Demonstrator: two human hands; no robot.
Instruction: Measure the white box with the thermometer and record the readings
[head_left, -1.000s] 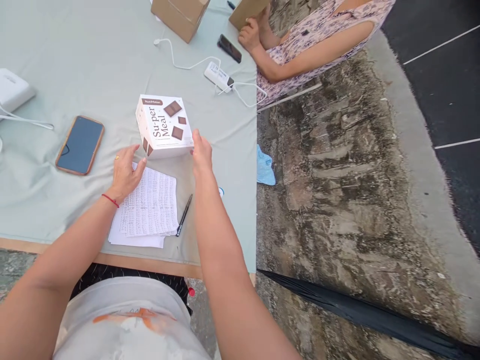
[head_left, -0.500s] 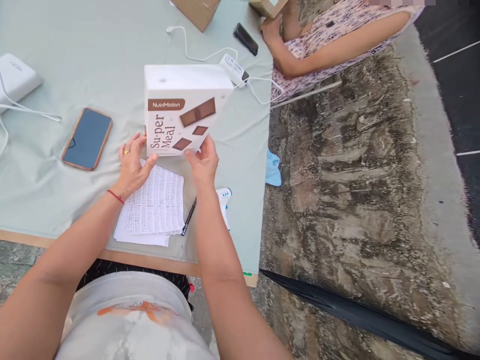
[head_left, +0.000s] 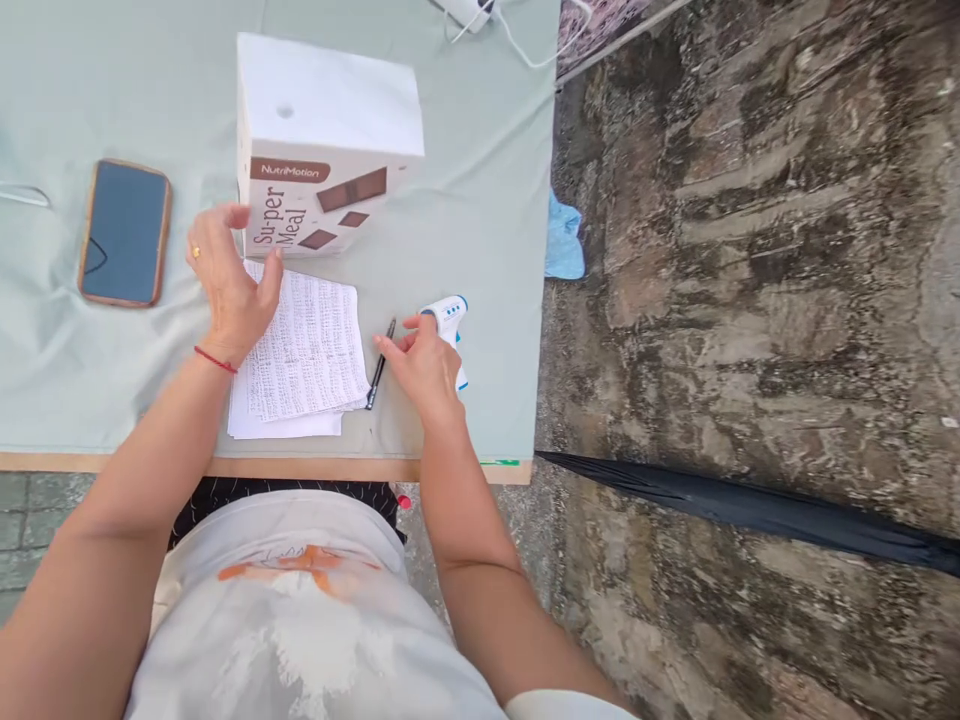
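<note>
A white NutriMotion "Su-per Meal" box (head_left: 352,105) stands upright on the cloth-covered table. My left hand (head_left: 232,275) is at its lower left corner, thumb and fingers apart, the fingertips against or very near the edge. Below the box lie handwritten paper sheets (head_left: 307,345), partly under my left hand. My right hand (head_left: 424,365) is away from the box, fingers spread and holding nothing. It hovers between a black pen (head_left: 381,365) and a white-and-blue infrared thermometer (head_left: 450,310), overlapping part of the thermometer.
A phone (head_left: 126,232) in a brown case lies at the left. A white device with a cable (head_left: 474,12) is at the top edge. The table's right edge borders rough ground (head_left: 712,300), with a blue cloth-like piece (head_left: 564,240) beside it.
My right hand has let go of the box and moved down and right to the pen and thermometer. The view has shifted; the co-worker's arm is out of view.
</note>
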